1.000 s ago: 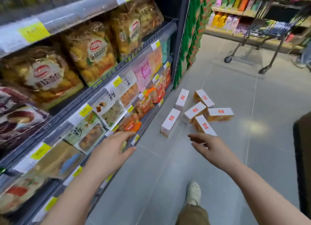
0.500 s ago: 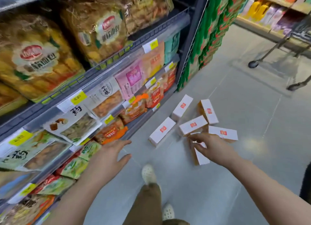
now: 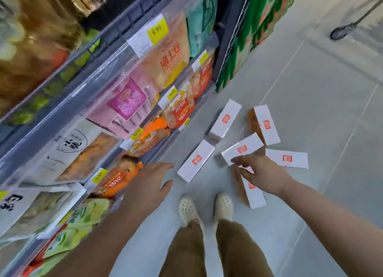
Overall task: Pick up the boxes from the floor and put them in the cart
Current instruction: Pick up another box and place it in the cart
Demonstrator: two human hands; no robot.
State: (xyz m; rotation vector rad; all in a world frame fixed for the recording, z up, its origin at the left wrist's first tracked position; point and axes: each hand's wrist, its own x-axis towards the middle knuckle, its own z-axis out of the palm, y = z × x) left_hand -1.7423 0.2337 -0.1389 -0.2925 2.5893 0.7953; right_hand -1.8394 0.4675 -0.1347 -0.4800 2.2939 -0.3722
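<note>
Six white boxes point(image 3: 242, 148) lie on the floor point(image 3: 310, 110). Right hand point(image 3: 263, 173) fingers apart over the nearest box point(image 3: 253, 196); left hand point(image 3: 145, 185) fingers spread, empty.

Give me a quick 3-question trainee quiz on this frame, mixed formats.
1. How many white rectangular cardboard boxes with red logos lie on the grey tiled floor?
2. True or false: the left hand grips a box.
3. Which box is the right hand over? A) the box nearest the cream perforated shoes B) the box nearest the shelf C) the far box by the green stacked packs

Key
1. Six.
2. False: it hangs open beside the shelf edge and holds nothing.
3. A. Its fingers reach over that box and the middle box; no grip is visible yet.
</note>
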